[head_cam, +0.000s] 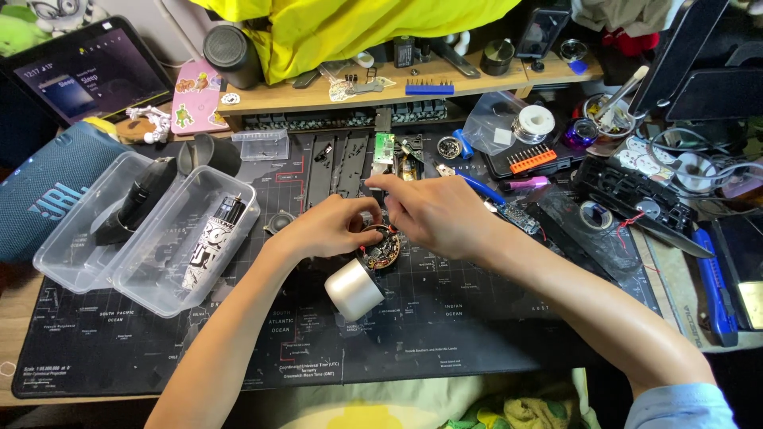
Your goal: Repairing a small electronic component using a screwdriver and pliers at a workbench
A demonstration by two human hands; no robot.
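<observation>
Round circuit board (382,248) with thin red wires sits on my dark map desk mat (445,326), between my 2 hands. My left hand (330,230) pinches its left edge, my right hand (433,213) closes fingertips over its top. White cylinder (354,289) lies just below it.

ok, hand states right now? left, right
Left hand: closed on the round circuit board.
Right hand: fingers curled, touching the same board; actual grip cannot be told.
</observation>
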